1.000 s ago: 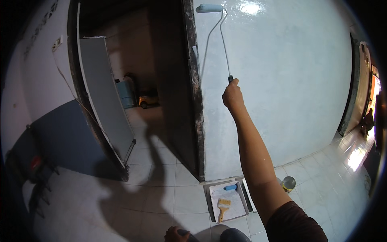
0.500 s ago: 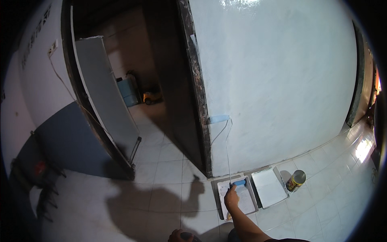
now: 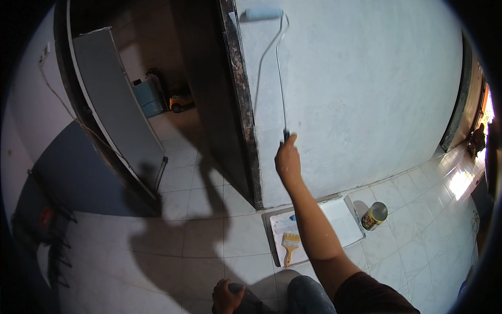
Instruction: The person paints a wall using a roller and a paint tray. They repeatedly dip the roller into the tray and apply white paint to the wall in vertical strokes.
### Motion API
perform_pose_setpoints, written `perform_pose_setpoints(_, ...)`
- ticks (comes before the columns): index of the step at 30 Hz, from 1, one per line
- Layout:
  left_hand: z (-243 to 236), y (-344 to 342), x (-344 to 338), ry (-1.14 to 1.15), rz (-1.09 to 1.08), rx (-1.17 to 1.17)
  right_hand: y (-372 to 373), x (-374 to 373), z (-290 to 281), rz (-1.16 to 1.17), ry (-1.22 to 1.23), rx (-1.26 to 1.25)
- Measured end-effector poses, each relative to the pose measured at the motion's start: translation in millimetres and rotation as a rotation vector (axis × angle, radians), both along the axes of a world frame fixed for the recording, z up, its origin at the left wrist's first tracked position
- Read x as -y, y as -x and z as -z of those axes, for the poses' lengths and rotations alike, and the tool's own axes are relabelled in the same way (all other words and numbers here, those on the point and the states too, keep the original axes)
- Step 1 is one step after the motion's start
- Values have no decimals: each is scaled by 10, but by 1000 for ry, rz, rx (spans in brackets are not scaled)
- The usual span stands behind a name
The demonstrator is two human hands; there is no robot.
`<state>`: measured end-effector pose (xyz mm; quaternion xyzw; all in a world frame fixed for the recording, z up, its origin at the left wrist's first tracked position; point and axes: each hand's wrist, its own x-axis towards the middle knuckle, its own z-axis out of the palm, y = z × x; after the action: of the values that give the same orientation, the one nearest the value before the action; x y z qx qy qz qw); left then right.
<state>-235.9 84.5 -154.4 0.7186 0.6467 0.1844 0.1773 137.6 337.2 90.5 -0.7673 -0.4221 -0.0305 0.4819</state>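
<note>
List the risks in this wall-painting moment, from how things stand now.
1. The paint roller sits close to the dark door frame; drifting sideways may smear paint onto it.
2. The right hand works at full reach on the thin handle, so control is likely weak and paint may drip on the forearm.
3. The paint tray, brush and open can lie on the floor near the person; a step could tip them.

- A small round paint can (image 3: 374, 216) stands upright on the tiled floor (image 3: 418, 246), just right of the white paint tray (image 3: 342, 220) at the foot of the white wall. Its top is open and pale inside; a label in yellow, red and dark tones wraps its side.
- A blue rectangular container (image 3: 149, 98) stands far back in the dark doorway; its detail is too small to tell.
</note>
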Motion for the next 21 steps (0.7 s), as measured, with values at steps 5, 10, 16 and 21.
perform_pose_setpoints(5,80,20,94,-151,100,-51,119,496,2635,-49,-48,-105)
perform_pose_setpoints(10,184,105,167,-180,72,-2,722,1297,3636,-39,356,-361)
perform_pose_setpoints(16,19,138,243,-245,57,-32,517,733,3012,-43,104,-251)
perform_pose_setpoints(21,81,87,143,-183,77,5,206,181,1012,-48,26,-187)
